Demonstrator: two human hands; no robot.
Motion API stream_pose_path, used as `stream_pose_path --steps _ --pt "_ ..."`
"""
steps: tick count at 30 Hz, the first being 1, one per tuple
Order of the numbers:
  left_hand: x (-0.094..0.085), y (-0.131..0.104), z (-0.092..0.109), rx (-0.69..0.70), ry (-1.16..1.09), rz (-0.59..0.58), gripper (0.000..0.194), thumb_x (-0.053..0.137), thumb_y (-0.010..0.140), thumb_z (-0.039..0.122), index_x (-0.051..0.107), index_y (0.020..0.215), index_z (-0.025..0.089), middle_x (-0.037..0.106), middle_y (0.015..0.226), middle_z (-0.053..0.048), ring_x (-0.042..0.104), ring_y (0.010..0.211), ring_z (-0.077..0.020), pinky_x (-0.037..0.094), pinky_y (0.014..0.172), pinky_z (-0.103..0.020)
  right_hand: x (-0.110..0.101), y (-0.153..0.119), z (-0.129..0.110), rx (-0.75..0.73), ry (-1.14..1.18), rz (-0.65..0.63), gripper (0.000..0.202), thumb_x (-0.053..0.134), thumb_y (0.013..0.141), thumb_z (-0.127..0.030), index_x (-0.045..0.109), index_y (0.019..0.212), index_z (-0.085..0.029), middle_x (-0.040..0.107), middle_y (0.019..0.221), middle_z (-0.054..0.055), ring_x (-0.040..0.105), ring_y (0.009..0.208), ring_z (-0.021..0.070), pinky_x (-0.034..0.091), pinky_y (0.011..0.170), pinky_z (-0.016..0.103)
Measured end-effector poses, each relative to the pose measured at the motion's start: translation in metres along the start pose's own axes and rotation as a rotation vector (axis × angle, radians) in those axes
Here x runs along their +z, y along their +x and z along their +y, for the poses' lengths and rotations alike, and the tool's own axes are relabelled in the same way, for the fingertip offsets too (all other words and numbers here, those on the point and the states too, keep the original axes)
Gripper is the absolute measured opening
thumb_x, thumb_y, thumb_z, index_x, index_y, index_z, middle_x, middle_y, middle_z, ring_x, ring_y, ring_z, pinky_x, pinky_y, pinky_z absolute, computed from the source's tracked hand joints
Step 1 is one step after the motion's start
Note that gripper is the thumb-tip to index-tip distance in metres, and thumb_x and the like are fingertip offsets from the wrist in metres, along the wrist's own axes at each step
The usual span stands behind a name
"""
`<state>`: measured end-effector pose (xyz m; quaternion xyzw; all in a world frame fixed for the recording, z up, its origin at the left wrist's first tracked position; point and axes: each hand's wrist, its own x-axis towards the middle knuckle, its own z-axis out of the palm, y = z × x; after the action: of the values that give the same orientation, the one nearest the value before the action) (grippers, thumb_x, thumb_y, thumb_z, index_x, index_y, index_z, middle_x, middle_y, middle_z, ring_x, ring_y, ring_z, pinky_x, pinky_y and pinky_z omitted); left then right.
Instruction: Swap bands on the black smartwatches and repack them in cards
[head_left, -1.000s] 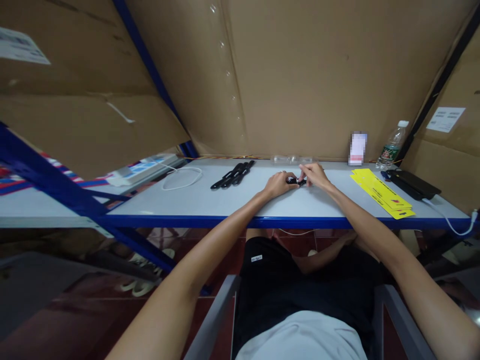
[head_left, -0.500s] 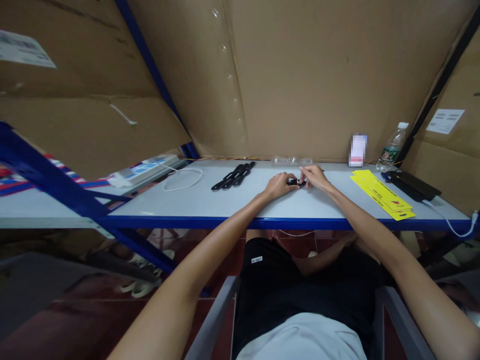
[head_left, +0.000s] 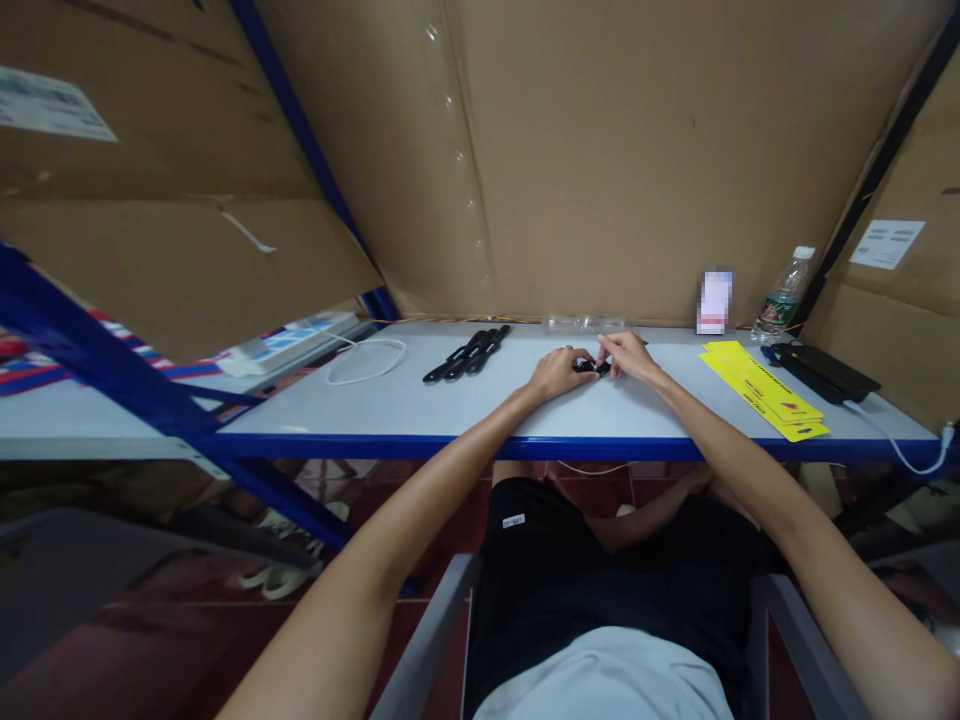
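Observation:
Between my two hands, low over the white tabletop (head_left: 360, 415), is a small black object (head_left: 587, 367); my fingers cover much of it, so its kind does not show. My left hand (head_left: 556, 373) is closed on its left side, thumb and fingers pinching it. From the right, my right hand (head_left: 628, 355) reaches in with bent fingers pinched at the object's other end. To the left of my hands, several long black glossy pieces (head_left: 466, 353) with slots lie side by side on the table.
Yellow printed cards (head_left: 765, 390) lie to the right, near a black case-like object (head_left: 829, 370) with a white cable. A water bottle (head_left: 781, 300) and a blurred phone-like screen (head_left: 715, 302) stand at the back. Clear plastic packaging (head_left: 585, 324) lies along the cardboard wall. A white cable (head_left: 365, 378) loops at left.
My fingers have shifted very slightly around the small black object. Both hands stay in the same place, and the things on the table have not moved.

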<state>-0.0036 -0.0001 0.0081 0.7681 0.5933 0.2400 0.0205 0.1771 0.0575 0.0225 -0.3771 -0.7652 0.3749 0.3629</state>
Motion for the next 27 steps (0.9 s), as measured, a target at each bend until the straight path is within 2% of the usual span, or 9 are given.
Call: stream_pose_path --steps 6,14,19,22,27 --pt "0.0014 0.0010 -0.0016 -0.003 0.008 0.006 0.040 0.071 0.088 0.052 0.077 0.119 0.027 0.074 0.101 -0.008 0.067 0.092 -0.0251 0.047 0.078 -0.031 -0.0044 0.0000 0.0003 -0.003 0.029 0.077 0.050 0.050 0.106 -0.049 0.063 0.072 -0.015 0.076 0.071 0.007 0.055 0.037 0.0067 0.042 0.038 0.016" --pt "0.0030 0.0019 -0.0043 0.015 -0.014 0.012 0.037 0.072 0.087 0.048 0.077 0.116 0.026 0.075 0.101 -0.007 0.068 0.092 -0.0246 0.047 0.079 -0.030 0.0000 -0.0058 -0.0055 0.059 0.061 -0.047 0.045 0.050 0.107 -0.043 0.063 0.074 -0.015 0.076 0.068 0.007 0.057 0.036 0.0080 0.043 0.038 0.016" --pt "0.0033 0.0023 -0.0043 0.002 -0.006 0.010 0.039 0.073 0.087 0.050 0.077 0.119 0.027 0.075 0.102 -0.007 0.068 0.092 -0.0252 0.047 0.078 -0.030 -0.0036 -0.0037 -0.0046 -0.023 -0.005 0.080 0.047 0.050 0.107 -0.040 0.067 0.072 -0.014 0.074 0.064 0.004 0.056 0.037 0.0072 0.043 0.041 0.016" --pt "0.0034 0.0024 -0.0042 0.002 -0.003 0.007 0.040 0.073 0.087 0.050 0.077 0.120 0.026 0.075 0.102 -0.007 0.068 0.094 -0.0255 0.046 0.078 -0.031 -0.0040 -0.0027 -0.0022 0.001 -0.047 0.057 0.047 0.051 0.107 -0.041 0.068 0.071 -0.014 0.068 0.055 0.002 0.056 0.037 0.0082 0.042 0.040 0.016" --pt "0.0030 0.0018 -0.0039 0.008 -0.014 0.008 0.038 0.072 0.087 0.049 0.077 0.118 0.027 0.075 0.102 -0.006 0.068 0.094 -0.0247 0.047 0.078 -0.030 0.0001 -0.0025 -0.0011 0.039 0.022 0.019 0.044 0.051 0.107 -0.037 0.062 0.071 -0.014 0.072 0.062 0.004 0.056 0.036 0.0074 0.042 0.037 0.016"
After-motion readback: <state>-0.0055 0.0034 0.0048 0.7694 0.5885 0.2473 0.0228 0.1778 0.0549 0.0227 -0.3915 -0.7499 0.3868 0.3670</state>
